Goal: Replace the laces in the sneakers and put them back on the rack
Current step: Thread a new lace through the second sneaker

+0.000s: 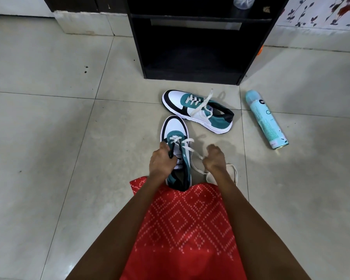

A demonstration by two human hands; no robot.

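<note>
Two teal, white and black canvas sneakers sit on the pale grey tiled floor, both out in front of the black open-fronted wooden rack, neither on it. The far sneaker is just in front of the rack's base, toe pointing left, with the far lace, cream and flat, threaded up the eyelets and loose ends trailing toward the rack. The near sneaker is further out from the rack, toe aimed at it, heel end against the person's red diamond-patterned cloth garment. The left hand grips the near sneaker at the left eyelet edge by the tongue, fingers curled round the upper. The near lace, cream and flat, is through the front eyelets only; one end runs off the shoe's right side into the right hand, fingers curled and pinching it, slack looped on the floor under that wrist. Hands are apart, one each side of the shoe. A pale blue cylindrical spray can lies on its side off the rack's right front corner. A clear plastic bottle is on the rack's upper shelf, only partly in view
</note>
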